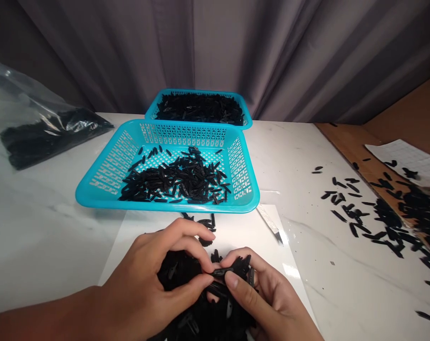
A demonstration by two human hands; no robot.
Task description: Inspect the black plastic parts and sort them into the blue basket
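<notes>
Between thumb and index finger, my left hand [168,265] pinches the left end of a slim black plastic piece [220,272]. The piece's other end is in the fingertips of my right hand [264,289], which also holds several more black pieces [240,266] in its curled fingers. Beneath both hands lies a heap of black pieces [204,315], partly hidden by them. The heap rests on a white sheet [122,251]. Just beyond my hands stands a blue plastic basket [165,206], with many slender black pieces lying loose in it.
A second blue basket [248,111], full of black pieces, stands behind the first. At left is a clear bag [54,128] with black contents. A pale, dark-tipped tool [269,222] lies right of the sheet. Loose black pieces [357,213] spread toward a cardboard box [407,109] at right.
</notes>
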